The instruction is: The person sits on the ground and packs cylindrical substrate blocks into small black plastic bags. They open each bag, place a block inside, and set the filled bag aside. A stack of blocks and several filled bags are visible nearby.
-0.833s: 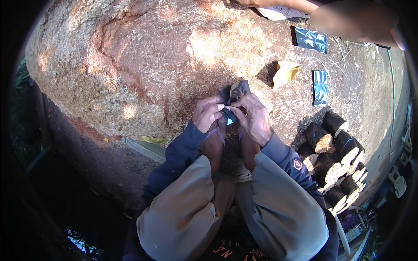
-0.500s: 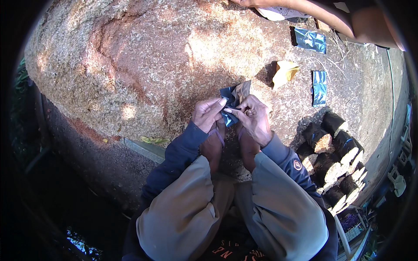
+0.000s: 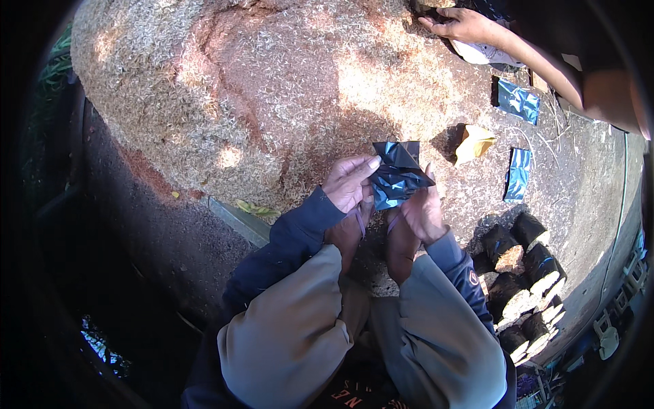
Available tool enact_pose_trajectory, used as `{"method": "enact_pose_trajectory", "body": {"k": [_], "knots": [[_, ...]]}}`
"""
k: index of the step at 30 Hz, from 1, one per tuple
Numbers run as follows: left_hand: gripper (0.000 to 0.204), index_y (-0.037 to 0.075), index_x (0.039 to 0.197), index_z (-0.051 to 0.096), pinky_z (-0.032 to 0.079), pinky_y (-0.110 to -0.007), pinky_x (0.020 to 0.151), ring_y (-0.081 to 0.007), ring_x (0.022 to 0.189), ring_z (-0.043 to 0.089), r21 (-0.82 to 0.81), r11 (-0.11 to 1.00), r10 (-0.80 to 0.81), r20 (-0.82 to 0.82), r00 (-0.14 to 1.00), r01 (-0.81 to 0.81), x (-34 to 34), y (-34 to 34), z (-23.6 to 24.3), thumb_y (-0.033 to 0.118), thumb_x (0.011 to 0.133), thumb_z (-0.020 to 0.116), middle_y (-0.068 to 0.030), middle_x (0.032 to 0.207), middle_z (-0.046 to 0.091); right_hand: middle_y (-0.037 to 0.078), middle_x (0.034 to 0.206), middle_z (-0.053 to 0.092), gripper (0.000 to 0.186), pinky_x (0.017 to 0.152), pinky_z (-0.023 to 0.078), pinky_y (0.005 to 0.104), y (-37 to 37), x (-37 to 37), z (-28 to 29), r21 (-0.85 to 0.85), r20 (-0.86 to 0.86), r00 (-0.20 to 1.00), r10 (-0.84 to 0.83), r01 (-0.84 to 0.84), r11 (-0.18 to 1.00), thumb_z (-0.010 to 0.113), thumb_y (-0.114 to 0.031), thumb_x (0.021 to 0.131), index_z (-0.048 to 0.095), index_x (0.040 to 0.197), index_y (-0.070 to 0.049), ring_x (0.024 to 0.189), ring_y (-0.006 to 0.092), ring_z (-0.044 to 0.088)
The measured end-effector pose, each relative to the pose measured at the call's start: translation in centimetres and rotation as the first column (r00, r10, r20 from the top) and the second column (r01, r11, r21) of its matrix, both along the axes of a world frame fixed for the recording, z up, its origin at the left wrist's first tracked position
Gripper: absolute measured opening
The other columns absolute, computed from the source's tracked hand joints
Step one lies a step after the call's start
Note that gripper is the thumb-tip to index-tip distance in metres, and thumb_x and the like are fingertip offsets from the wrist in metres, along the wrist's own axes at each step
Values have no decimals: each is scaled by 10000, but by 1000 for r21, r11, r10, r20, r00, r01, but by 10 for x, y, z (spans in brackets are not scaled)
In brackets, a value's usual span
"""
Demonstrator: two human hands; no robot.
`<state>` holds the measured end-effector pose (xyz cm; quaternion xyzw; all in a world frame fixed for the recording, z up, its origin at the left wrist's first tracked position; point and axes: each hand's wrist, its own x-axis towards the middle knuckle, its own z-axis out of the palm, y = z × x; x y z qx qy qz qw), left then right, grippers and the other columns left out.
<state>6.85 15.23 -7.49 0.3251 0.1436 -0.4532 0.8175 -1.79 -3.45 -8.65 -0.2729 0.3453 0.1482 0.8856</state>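
A black plastic bag (image 3: 395, 178), creased and shiny, is held in front of my feet between my two hands. My left hand (image 3: 351, 183) pinches its left side, thumb on top. On the other side, my right hand (image 3: 424, 210) grips the bag's lower right part, with the fingers partly hidden behind it. The bag looks flat and is spread wide. Just beyond my hands rises a big mound of pale brown shavings or husks (image 3: 204, 102).
Right of the bag lies a yellow folded-looking object (image 3: 473, 144). Two flat black bags (image 3: 518, 175) rest on the ground near it. Several filled black bags (image 3: 507, 293) are stacked at the right. Another person's hand (image 3: 463, 27) reaches in at the top right.
The crumpled bag is now spread wider between my hands, and my right hand has shifted to its lower right. The other person's hand has come into view. The whole view has shifted.
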Motion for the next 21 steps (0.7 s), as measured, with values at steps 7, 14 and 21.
{"method": "enact_pose_trajectory", "body": {"k": [7,14,21], "knots": [[258,-11,1225,635,600,-349,926,-167,1062,694,110,978,-190,110,976,178,-9,-4,-3,191,1092,547,-82,1164,687,56,1265,676,389,955,544,342,-59,-14,-4,-171,16,990,-141,142,975,669,-165,1019,582,1380,-50,1131,145,655],[276,-46,1260,626,607,-340,939,-182,1073,695,117,977,-187,83,979,177,-9,0,-9,155,1083,557,-118,1198,687,73,1219,730,273,967,569,317,-166,-14,0,-432,222,890,-398,456,778,586,-191,1068,626,1293,-42,1073,157,713],[260,-62,1247,649,606,-307,900,-167,1075,695,205,953,-247,100,964,223,-13,4,-12,114,1065,586,-116,1187,693,117,1315,627,438,1033,481,379,-244,-30,-20,-855,271,838,-474,436,282,650,-307,1028,554,1363,-42,1194,220,609]]}}
